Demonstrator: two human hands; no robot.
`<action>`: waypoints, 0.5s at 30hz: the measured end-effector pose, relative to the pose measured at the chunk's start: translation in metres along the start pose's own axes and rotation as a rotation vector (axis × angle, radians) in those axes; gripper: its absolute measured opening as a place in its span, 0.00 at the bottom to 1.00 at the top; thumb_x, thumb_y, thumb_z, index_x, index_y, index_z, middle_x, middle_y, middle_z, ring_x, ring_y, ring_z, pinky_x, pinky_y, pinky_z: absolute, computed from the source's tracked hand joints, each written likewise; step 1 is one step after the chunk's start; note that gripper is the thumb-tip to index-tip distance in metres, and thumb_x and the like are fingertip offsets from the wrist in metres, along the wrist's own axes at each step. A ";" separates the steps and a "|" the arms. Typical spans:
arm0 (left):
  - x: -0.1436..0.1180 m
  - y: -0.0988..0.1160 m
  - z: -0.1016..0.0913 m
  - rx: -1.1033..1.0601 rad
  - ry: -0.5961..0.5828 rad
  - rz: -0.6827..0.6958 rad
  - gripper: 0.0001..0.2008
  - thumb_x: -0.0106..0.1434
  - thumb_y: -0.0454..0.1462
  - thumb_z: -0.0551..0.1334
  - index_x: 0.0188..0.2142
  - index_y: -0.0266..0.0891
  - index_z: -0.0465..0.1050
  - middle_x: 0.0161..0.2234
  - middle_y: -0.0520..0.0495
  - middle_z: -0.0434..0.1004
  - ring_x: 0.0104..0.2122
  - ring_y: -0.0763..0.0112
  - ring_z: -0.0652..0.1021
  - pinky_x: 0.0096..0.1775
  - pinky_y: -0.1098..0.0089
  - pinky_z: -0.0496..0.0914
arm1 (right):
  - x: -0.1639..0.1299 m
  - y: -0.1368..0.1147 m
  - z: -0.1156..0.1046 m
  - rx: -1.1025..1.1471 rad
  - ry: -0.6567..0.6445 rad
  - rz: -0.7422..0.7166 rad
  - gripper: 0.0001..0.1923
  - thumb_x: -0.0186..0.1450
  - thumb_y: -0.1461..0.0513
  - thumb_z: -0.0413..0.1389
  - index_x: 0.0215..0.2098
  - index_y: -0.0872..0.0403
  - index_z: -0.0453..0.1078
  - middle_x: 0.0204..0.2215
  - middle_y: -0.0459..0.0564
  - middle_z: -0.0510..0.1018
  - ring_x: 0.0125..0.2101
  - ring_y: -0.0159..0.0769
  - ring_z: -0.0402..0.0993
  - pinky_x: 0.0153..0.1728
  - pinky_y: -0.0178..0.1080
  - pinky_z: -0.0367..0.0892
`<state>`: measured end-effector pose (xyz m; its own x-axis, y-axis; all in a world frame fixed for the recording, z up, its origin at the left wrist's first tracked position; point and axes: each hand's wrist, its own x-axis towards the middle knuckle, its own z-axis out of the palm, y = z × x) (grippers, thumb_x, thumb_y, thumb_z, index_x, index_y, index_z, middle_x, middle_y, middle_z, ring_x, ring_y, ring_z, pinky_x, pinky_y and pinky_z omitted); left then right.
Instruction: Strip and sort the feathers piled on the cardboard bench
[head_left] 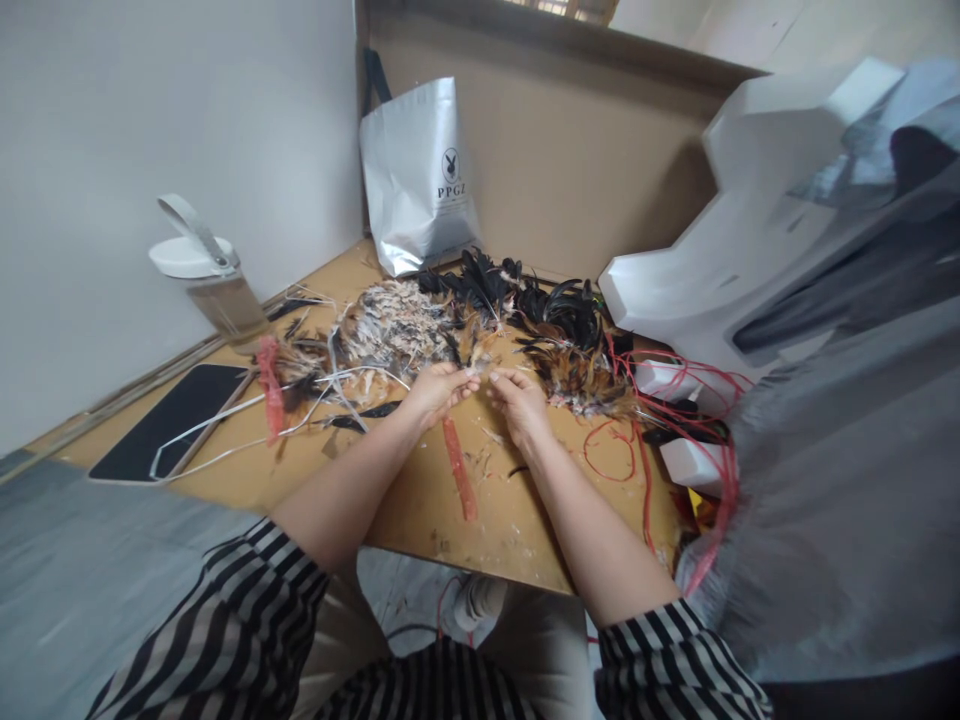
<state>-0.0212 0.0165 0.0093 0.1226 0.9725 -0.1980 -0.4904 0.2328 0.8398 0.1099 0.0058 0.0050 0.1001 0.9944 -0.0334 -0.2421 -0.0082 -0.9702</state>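
Note:
My left hand (441, 393) and my right hand (519, 402) are close together over the middle of the wooden table. A small brown feather (480, 354) shows at my left fingertips, which are pinched on it. The right thumb and index finger are also closed, right beside it; what they hold is too small to make out. Behind my hands lie a pale, fluffy feather heap (394, 325), long black feathers (480, 287) and brown feather bundles (581, 375). Below my hands, a flat red strip (459, 470) rests on the table.
A lidded bottle (225, 295) and a dark tablet (172, 420) with a white cable occupy the left side. A silver bag (420, 180) leans at the back. Red string (649, 450) tangles at the right, near a white panel (675, 260) and grey cloth (847, 500).

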 end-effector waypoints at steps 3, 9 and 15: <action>0.000 -0.001 0.002 0.110 0.042 0.116 0.08 0.49 0.31 0.65 0.21 0.30 0.68 0.20 0.46 0.73 0.19 0.80 0.73 0.24 0.80 0.66 | -0.002 -0.002 0.003 0.006 0.017 0.045 0.15 0.43 0.55 0.63 0.22 0.55 0.66 0.15 0.39 0.68 0.16 0.24 0.63 0.17 0.28 0.54; 0.000 -0.002 0.004 0.288 -0.001 0.243 0.11 0.45 0.37 0.67 0.21 0.31 0.69 0.19 0.47 0.74 0.18 0.78 0.72 0.23 0.77 0.65 | -0.003 -0.006 0.004 0.039 0.017 0.122 0.18 0.44 0.52 0.62 0.21 0.55 0.63 0.15 0.40 0.68 0.15 0.23 0.63 0.15 0.28 0.54; -0.002 -0.003 0.005 0.321 -0.059 0.243 0.11 0.45 0.37 0.68 0.21 0.30 0.69 0.19 0.47 0.73 0.18 0.78 0.72 0.23 0.76 0.66 | 0.001 -0.002 0.001 0.060 0.032 0.089 0.15 0.44 0.55 0.63 0.22 0.55 0.66 0.15 0.40 0.68 0.15 0.23 0.61 0.15 0.28 0.53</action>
<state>-0.0152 0.0135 0.0096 0.0898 0.9948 0.0474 -0.2179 -0.0268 0.9756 0.1096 0.0070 0.0070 0.1063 0.9862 -0.1272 -0.3089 -0.0888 -0.9469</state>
